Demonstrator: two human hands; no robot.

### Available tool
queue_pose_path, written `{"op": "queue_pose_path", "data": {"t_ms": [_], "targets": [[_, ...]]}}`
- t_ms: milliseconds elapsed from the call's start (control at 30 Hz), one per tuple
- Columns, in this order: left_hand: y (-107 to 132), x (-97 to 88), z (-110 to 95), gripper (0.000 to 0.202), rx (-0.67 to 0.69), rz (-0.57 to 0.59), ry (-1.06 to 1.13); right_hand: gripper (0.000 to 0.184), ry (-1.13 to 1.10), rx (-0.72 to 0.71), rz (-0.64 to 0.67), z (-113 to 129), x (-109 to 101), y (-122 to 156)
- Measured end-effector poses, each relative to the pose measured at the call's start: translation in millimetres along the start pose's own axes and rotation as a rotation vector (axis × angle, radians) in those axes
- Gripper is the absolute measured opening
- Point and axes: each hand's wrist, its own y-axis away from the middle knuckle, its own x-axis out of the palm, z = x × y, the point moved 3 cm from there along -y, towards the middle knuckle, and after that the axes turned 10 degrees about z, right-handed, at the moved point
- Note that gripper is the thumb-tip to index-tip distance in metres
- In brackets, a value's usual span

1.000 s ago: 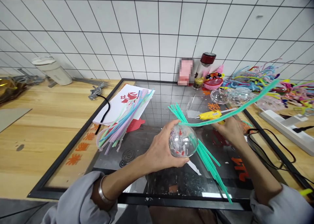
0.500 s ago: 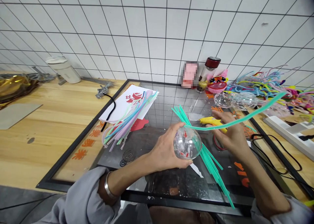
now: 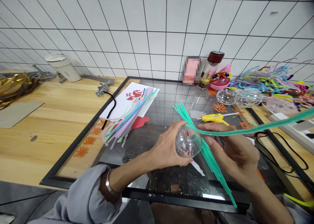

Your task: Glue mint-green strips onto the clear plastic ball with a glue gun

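My left hand (image 3: pixel 165 145) is closed around a clear plastic ball (image 3: pixel 188 145) with red and white bits on or in it. From the top of the ball a green pipe cleaner (image 3: pixel 245 130) runs off to the right; its near end sits by my left fingertips. My right hand (image 3: pixel 235 153) is beside the ball, thumb and fingers apart, with the pipe cleaner passing across its fingers. Beneath both hands lies a bundle of green pipe cleaners (image 3: pixel 213 166) on the glass board.
A yellow glue gun (image 3: pixel 213 118) lies behind my right hand. Pastel pipe cleaners (image 3: pixel 131 119) rest on white paper (image 3: pixel 121 98) at left. Clear balls (image 3: pixel 249 97), a power strip (image 3: pixel 294 127) and black cords (image 3: pixel 274 152) are at right; a bottle (image 3: pixel 212 66) stands by the wall.
My right hand has come down and nearer, uncovering the glue gun. The free end of the pipe cleaner has swung lower and out past the right edge. My left hand still holds the ball.
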Motion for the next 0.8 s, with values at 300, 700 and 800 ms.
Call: {"op": "queue_pose_path", "data": {"t_ms": [300, 700, 800], "targets": [[0.2, 1.7, 1.4, 0.096, 0.016, 0.004, -0.021, 0.038, -0.028, -0.086, 0.013, 5.3, 1.2, -2.0], [1.3, 0.3, -2.1, 0.095, -0.043, 0.013, 0.014, 0.045, 0.043, -0.113, -0.023, 8.7, -0.3, 5.3], [0.9, -0.1, -2.7, 0.096, -0.048, 0.012, 0.023, 0.039, 0.053, -0.125, 0.001, 10.3, -0.1, 4.4]]}}
